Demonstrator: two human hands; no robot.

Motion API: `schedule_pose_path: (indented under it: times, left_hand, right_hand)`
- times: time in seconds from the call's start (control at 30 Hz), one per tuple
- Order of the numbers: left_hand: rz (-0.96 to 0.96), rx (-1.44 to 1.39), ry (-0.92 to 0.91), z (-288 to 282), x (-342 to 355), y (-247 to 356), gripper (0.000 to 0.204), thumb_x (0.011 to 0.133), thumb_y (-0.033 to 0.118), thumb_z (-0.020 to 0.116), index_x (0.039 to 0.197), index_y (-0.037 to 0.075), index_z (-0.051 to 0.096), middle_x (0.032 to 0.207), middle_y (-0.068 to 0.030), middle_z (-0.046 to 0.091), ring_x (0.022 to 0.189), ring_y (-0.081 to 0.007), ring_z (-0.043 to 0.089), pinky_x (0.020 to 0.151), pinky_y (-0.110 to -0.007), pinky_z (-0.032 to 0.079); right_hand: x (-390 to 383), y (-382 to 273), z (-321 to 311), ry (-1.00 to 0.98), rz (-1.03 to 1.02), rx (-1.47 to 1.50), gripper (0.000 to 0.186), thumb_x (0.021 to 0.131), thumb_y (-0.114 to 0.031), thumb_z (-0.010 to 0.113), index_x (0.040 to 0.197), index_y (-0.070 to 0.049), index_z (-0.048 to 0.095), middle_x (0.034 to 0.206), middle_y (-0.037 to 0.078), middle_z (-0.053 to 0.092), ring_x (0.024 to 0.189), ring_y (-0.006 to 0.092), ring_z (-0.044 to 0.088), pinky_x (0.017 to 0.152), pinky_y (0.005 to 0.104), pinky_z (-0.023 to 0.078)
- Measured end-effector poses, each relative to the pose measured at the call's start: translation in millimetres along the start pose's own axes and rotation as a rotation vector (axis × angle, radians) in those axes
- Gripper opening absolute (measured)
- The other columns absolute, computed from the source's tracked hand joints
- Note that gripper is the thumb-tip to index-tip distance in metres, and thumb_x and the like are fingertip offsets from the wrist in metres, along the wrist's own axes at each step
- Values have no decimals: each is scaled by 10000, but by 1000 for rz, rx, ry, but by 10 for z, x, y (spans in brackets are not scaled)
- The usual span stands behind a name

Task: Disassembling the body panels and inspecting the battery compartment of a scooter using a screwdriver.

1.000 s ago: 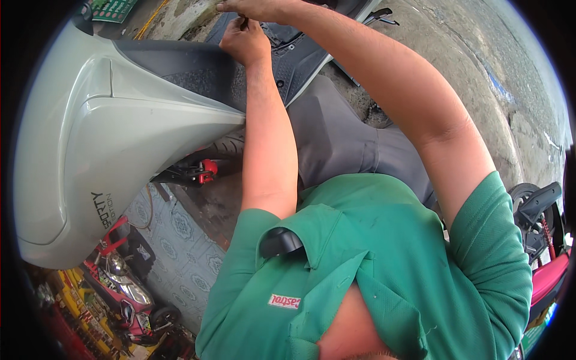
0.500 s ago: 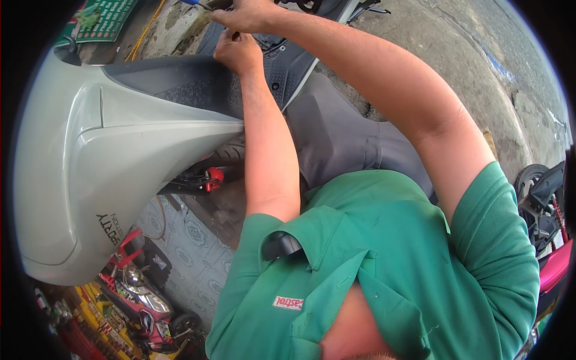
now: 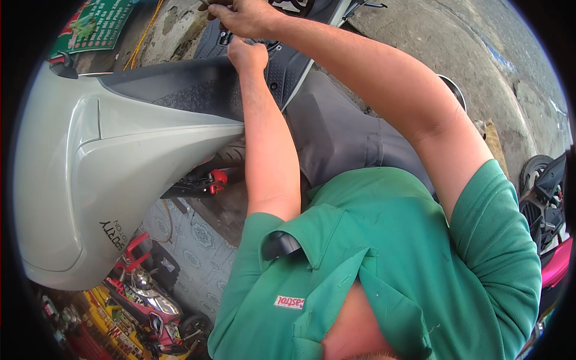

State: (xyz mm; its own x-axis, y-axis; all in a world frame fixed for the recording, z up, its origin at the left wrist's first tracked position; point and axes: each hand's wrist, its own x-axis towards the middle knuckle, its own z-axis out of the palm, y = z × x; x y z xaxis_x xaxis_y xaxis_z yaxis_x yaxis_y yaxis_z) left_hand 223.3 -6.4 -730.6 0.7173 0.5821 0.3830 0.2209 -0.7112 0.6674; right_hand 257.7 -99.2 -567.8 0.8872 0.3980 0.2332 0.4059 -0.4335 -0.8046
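Note:
A pale grey scooter [image 3: 114,162] stands on my left, its dark textured floorboard [image 3: 216,45] reaching to the top of the view. My left hand [image 3: 248,56] is closed in a fist low over that floorboard, close to an opening with dark parts. What its fingers grip, if anything, is hidden. Just beyond it my right hand [image 3: 251,18] is bent at the upper edge, with fingers pinched around something small and dark that I cannot make out. The two hands are close together, and my right forearm crosses over the floorboard from the right.
A red part [image 3: 218,180] shows under the scooter's body by the tyre. Lower left are a pink-and-black toy motorbike [image 3: 157,309] and patterned floor tiles [image 3: 192,240]. A green sign [image 3: 96,27] lies far left. Dark motorbike parts [image 3: 543,204] stand at the right on concrete.
The blue-handled tool seen by my right hand has gone out of view. My left hand has shifted slightly right. The view has tilted a little, so the scooter sits lower.

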Motion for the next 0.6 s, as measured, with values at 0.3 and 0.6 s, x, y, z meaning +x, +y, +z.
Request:
schedule_pose_path:
  times: [0.3,0.6]
  left_hand:
    - [-268,528,-257,213,-87,188,336,895,213,724,1165,14,738,1245,-219,705,1178,-351,676,1009,-438,537]
    - [-315,660,-492,168,190,27,382,913,275,718,1213,39,730,1273,-215,696,1195,-350,673,1009,-437,547]
  right_hand:
    - [62,455,-429,8,-189,489,123,1016,-87,558,1048,14,621,802,30,590,741,140,543,683,324,478]
    - [-26,854,-743,58,-356,916,132,1063,-64,504,1074,-2,620,811,-6,558,718,90,493,640,263,431]
